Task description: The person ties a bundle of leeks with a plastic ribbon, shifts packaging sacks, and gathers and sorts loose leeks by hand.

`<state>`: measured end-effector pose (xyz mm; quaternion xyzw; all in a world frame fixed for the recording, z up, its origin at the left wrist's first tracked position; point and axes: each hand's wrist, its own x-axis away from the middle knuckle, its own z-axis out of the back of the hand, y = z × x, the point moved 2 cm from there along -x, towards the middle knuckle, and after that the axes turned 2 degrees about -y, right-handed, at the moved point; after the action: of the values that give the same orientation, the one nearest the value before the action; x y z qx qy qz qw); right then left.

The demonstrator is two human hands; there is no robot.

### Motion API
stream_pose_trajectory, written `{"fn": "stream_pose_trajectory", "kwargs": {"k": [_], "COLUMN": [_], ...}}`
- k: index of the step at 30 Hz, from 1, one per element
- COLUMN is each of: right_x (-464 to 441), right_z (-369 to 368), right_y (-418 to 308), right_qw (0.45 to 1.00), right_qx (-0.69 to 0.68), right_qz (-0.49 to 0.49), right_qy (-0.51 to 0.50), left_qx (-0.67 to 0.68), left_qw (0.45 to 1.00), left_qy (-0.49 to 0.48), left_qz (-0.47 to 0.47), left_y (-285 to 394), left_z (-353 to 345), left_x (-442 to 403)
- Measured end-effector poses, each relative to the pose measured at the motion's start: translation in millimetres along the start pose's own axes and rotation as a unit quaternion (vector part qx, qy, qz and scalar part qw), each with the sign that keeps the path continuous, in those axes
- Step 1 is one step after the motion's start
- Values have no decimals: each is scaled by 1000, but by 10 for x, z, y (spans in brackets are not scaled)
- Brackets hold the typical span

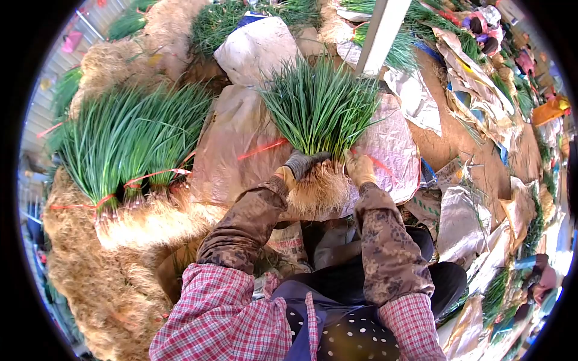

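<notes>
The bundle [322, 105] has smooth, faintly glossy leaves, ending in dry, rough, hairy roots [319, 191]. The left glove [304, 162] looks matt and rubbery, the right glove [360, 168] like dull cloth. Beneath lies creased plastic sheeting [232, 135] (a slight sheen on its folds). The far white sack [259, 51] seems wrinkled woven plastic; the near checked shirt [226, 313] is soft, matt cloth, and the far post [382, 39] smooth.

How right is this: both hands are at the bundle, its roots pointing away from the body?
Only the direction is wrong: the head view shows the roots pointing toward the body. Left hand and right hand are at the bundle.
</notes>
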<state>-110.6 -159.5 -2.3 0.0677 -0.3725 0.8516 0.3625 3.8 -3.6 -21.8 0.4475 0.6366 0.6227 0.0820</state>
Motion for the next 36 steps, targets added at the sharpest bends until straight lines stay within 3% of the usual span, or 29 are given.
{"fn": "stream_pose_trajectory", "kwargs": {"k": [1, 3, 4, 5, 7, 9, 12, 14, 15, 17, 20, 22, 24, 26, 29, 33, 36], "right_x": [-91, -335, -347, -355, 31, 15, -21, -59, -53, 68, -41, 92, 135, 231, 324, 378, 310], "right_z": [-188, -944, -996, -1042, -723, -829, -965, -984, -967, -744, -890, -651, -538, -419, -329, 58, 406], "right_y": [150, 464, 389, 306, 28, 72, 194, 184, 164, -29, 114, -20, -95, -163, -192, -404, -540], "right_qw": [992, 922, 909, 894, 953, 936, 937, 954, 953, 960, 962, 958, 970, 977, 978, 953, 979], "right_qx": [-101, -379, -406, -433, -273, -324, -314, -193, -148, -115, -122, -131, -77, -25, 26, 142, 43], "right_qz": [59, 81, 95, 108, 112, 102, 127, 227, 257, 255, 233, 237, 181, 141, 123, 148, -20], "right_qy": [47, 9, -9, -28, -69, -96, -83, 19, 56, -16, -80, -90, -141, -157, -165, -222, -198], "left_qx": [0, -17, -64, -66, -101, -171, -51, -151, -131, -90, -55, -13, 24, -7, 21, -72, -94], "left_qw": [1000, 1000, 992, 997, 993, 974, 987, 981, 989, 994, 994, 1000, 998, 993, 996, 988, 986], "left_qy": [-18, -12, 24, -5, -40, -43, 53, -19, -27, -36, -94, -20, 51, 66, 76, 122, 125], "left_qz": [-4, -16, 110, 45, 41, 140, -145, -117, -66, 42, -6, -6, -13, 99, 42, 68, 59], "left_y": [122, 259, 305, 53, -149, 212, -109, 33, 29, -36, -125, -342, -537, -623, -384, -257, -411], "left_z": [-31, -109, -142, -16, 74, 9, -138, -168, -135, -70, -113, -46, 45, 79, -89, -161, -142], "left_x": [89, 304, 363, 144, 79, 345, 245, 78, -19, -126, -129, -247, -410, -520, -261, -155, -205]}}
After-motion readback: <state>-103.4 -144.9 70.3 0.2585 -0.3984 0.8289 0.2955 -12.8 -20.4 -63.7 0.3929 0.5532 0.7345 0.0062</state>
